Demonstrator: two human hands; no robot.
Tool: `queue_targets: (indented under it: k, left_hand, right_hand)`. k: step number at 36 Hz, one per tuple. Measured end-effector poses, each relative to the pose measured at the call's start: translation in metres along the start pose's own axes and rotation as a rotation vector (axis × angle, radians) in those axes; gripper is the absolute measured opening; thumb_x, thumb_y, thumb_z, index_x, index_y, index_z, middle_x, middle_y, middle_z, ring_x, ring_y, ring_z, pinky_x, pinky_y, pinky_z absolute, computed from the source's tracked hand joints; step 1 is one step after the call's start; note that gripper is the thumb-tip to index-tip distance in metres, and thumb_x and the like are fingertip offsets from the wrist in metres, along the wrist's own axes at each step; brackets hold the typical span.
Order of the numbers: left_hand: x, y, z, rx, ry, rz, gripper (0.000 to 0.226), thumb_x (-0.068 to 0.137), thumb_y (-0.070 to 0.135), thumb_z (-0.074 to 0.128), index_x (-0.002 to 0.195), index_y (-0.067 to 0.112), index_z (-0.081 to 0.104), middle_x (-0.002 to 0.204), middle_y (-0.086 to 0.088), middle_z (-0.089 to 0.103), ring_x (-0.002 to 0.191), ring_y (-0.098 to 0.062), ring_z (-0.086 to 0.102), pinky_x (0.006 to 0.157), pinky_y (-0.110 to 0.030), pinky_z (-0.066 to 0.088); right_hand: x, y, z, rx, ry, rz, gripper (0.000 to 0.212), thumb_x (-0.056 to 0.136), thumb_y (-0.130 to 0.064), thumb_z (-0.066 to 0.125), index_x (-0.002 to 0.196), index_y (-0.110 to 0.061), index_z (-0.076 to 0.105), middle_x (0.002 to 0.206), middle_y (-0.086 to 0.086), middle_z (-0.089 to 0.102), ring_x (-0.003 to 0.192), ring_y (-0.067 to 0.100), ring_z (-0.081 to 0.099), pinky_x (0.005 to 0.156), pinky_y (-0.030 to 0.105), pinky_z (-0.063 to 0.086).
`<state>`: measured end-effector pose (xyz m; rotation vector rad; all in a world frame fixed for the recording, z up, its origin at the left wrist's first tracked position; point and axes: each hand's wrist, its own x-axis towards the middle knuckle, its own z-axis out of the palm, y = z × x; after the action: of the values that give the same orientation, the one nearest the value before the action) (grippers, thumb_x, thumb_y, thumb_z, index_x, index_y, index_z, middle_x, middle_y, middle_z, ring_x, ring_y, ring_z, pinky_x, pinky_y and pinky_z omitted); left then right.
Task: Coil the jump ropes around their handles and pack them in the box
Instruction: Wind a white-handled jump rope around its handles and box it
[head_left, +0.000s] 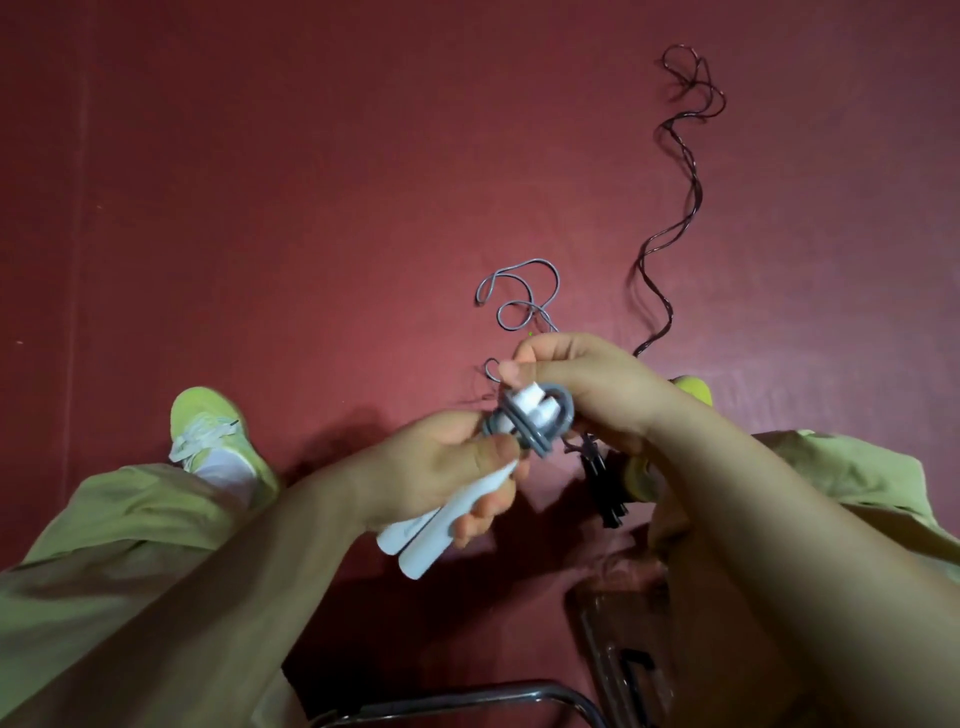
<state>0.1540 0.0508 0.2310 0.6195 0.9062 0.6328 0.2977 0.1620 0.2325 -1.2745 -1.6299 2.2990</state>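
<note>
two ropes (524, 296) trailing, dark red floor (311, 208)

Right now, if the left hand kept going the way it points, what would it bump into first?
Probably the right hand: the left hand points up-right along the white handles toward it, close by. Depth is uncertain.

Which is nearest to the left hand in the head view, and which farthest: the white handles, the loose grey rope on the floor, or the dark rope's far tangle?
1. White handles, gripped in the left hand.
2. Loose grey rope, on the floor just beyond the hands.
3. Dark rope's far tangle, top right.
</note>
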Motion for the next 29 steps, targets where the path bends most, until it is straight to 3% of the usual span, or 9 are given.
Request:
queue_targets:
  k: [2,4,7,8,11,16,20,25,29]
  left_hand:
    - [-0.001,0.003,-0.005,-0.094,0.018,0.046,0.066,0.059,0.065,0.076,0.084,0.01,0.05,0.054,0.001,0.053,0.04,-0.013,0.047,0.043,-0.024,0.043]
    - [-0.001,0.006,-0.007,-0.166,0.1,0.059,0.059,0.07,0.059,0.071,0.087,0.007,0.049,0.053,-0.001,0.05,0.039,-0.014,0.044,0.043,-0.023,0.042]
    - [0.0,0.011,-0.009,-0.199,0.244,0.061,0.039,0.087,0.048,0.053,0.083,0.009,0.051,0.052,-0.002,0.045,0.039,-0.015,0.04,0.045,-0.023,0.037]
    - [0.0,0.012,-0.009,-0.201,0.266,0.063,0.037,0.083,0.047,0.049,0.081,0.01,0.052,0.053,-0.002,0.046,0.04,-0.015,0.04,0.045,-0.024,0.036]
    - [0.0,0.014,-0.009,-0.201,0.294,0.069,0.037,0.078,0.047,0.045,0.077,0.012,0.054,0.054,-0.002,0.047,0.041,-0.016,0.041,0.046,-0.024,0.036]
    - [0.002,0.013,-0.007,-0.153,0.306,0.05,0.035,0.076,0.045,0.047,0.08,0.011,0.049,0.054,-0.002,0.049,0.042,-0.015,0.042,0.049,-0.026,0.036]
    - [0.002,0.013,-0.01,-0.081,0.344,0.04,0.035,0.077,0.045,0.048,0.083,0.01,0.05,0.056,-0.001,0.05,0.043,-0.015,0.043,0.049,-0.025,0.037]
    - [0.004,0.013,-0.013,0.013,0.495,0.003,0.029,0.097,0.034,0.046,0.078,0.012,0.049,0.058,-0.004,0.051,0.043,-0.016,0.044,0.048,-0.025,0.037]
    - [0.011,0.009,-0.016,0.229,0.635,0.025,0.027,0.095,0.032,0.052,0.072,0.017,0.053,0.058,0.0,0.051,0.05,-0.018,0.045,0.054,-0.028,0.041]
  right_hand:
    - [0.0,-0.002,0.004,0.048,0.033,-0.007,0.038,0.098,-0.033,0.05,0.064,-0.015,0.046,0.054,0.005,0.036,0.039,0.008,0.029,0.04,0.018,0.019]
    - [0.002,-0.005,0.005,0.058,0.021,-0.007,0.051,0.102,-0.044,0.033,0.072,-0.007,0.052,0.052,0.004,0.043,0.042,0.011,0.031,0.04,0.02,0.023]
    - [0.001,-0.007,0.005,-0.075,-0.016,-0.051,0.078,0.086,-0.069,0.034,0.09,0.005,0.056,0.071,0.016,0.047,0.056,0.025,0.03,0.049,0.033,0.019]
    - [0.0,-0.007,0.005,-0.146,-0.013,-0.068,0.075,0.083,-0.069,0.036,0.089,0.003,0.057,0.068,0.015,0.048,0.054,0.024,0.032,0.05,0.033,0.019]
    - [-0.003,-0.003,0.006,-0.22,0.003,-0.107,0.047,0.086,-0.05,0.043,0.078,-0.006,0.057,0.049,-0.01,0.044,0.044,0.008,0.033,0.045,0.019,0.025]
    - [-0.001,0.003,0.008,-0.327,0.147,-0.093,0.039,0.097,-0.035,0.053,0.064,-0.016,0.056,0.044,-0.012,0.043,0.04,0.002,0.033,0.043,0.012,0.027]
    - [-0.002,0.003,0.01,-0.39,0.204,-0.127,0.036,0.096,-0.032,0.054,0.065,-0.016,0.059,0.046,-0.011,0.047,0.039,0.001,0.036,0.044,0.011,0.027]
    - [-0.003,0.003,0.016,-0.463,0.248,-0.146,0.036,0.097,-0.034,0.054,0.065,-0.019,0.062,0.056,0.002,0.047,0.043,0.004,0.035,0.046,0.019,0.029]
    - [-0.003,0.001,0.017,-0.274,0.197,-0.038,0.067,0.094,-0.053,0.042,0.079,0.008,0.064,0.061,0.015,0.048,0.042,0.011,0.034,0.043,0.017,0.027]
